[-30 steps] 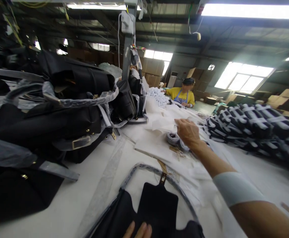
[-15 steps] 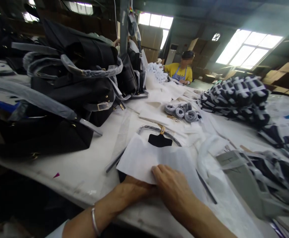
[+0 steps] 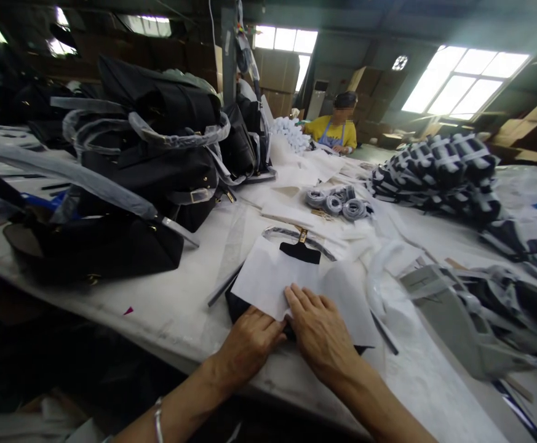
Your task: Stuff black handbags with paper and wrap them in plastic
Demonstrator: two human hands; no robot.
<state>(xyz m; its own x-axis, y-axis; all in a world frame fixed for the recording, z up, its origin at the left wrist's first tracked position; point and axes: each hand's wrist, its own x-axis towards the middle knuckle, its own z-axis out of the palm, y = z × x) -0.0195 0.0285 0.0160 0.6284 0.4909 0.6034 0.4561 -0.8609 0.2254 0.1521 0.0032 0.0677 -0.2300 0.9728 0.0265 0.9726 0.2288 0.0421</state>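
Note:
A white paper sheet [image 3: 266, 271] covers most of a black bag [image 3: 237, 306] lying at the table's front edge. Past the sheet's far side show the bag's black tab [image 3: 299, 251] with a gold clasp and part of a wrapped handle [image 3: 274, 232]. My left hand [image 3: 250, 341] is closed at the near edge of the paper, fingers bent over it; its thumb is hidden. Lying flat with fingers stretched out, my right hand [image 3: 317, 323] presses on the sheet just right of the left one. Under the hands the bag's near side is mostly hidden.
Stacked black handbags [image 3: 148, 166] with wrapped straps stand at left. Rolled grey straps [image 3: 354, 209] lie beyond the sheet. At right are a pile of black-and-white bundles [image 3: 438, 169] and a grey bag piece [image 3: 453, 326]. A person in yellow [image 3: 337, 129] sits at the far end.
My left hand has come out from under the paper and now lies over its near edge. My right hand's fingers have flattened on the sheet. The view has shifted slightly.

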